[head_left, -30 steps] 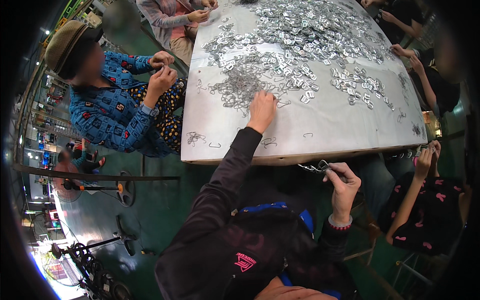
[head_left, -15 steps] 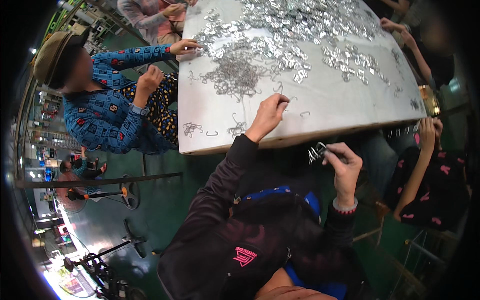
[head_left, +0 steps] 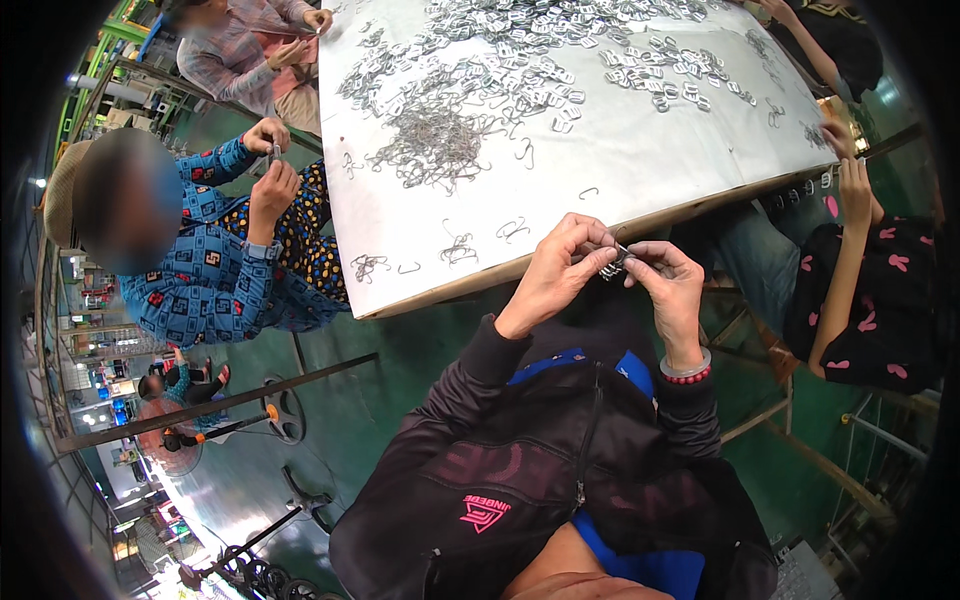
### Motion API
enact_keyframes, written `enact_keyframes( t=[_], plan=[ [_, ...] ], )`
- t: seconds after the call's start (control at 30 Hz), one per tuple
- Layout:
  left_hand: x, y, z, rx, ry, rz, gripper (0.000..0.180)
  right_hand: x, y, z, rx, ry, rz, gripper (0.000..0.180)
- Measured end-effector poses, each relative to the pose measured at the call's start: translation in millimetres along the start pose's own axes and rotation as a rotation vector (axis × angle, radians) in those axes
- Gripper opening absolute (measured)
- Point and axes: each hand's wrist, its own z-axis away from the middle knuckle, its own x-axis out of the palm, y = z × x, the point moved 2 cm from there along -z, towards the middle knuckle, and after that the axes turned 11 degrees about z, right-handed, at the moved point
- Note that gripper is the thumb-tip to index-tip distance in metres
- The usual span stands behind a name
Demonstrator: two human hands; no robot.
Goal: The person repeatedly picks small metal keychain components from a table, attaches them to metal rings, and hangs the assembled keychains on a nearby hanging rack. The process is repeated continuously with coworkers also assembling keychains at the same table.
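Observation:
Just off the table's near edge, my two hands meet in front of my chest. The thumb and forefinger of my right hand pinch a small cluster of shiny metal buckles. Against the cluster, my left hand is closed in a pinch on a thin wire hook, mostly hidden by the fingertips. A single wire hook lies on the white table beyond my hands. Further left on the tabletop is a tangled pile of wire hooks.
A large heap of metal buckles covers the far part, with a smaller group to its right. Small hook clusters lie near the front edge. Co-workers sit left and right, hands at the table's sides.
My left hand has come back from the tabletop to my right hand, bringing a wire hook. My right hand has risen slightly. The left co-worker's hand has drawn back from the table.

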Motion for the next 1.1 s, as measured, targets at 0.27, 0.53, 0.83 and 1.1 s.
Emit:
enact_keyframes(
  t=[0.27, 0.53, 0.83, 1.1],
  plan=[
    [9, -5, 3, 0.248, 0.016, -0.18, 0.012, 6, -6, 1, -0.127, -0.028, 0.101, 0.014],
    [0, -3, 5, 0.175, 0.028, -0.084, 0.01, 6, -11, -96, -0.175, 0.048, 0.346, 0.017],
    [-6, -1, 9, 0.078, 0.085, -0.089, 0.012, 80, 80, -255, -0.608, 0.116, 1.115, 0.028],
    [-11, -14, -1, 0.156, 0.054, -0.036, 0.011, 22, 41, -140, -0.032, -0.097, 0.106, 0.024]
  ],
)
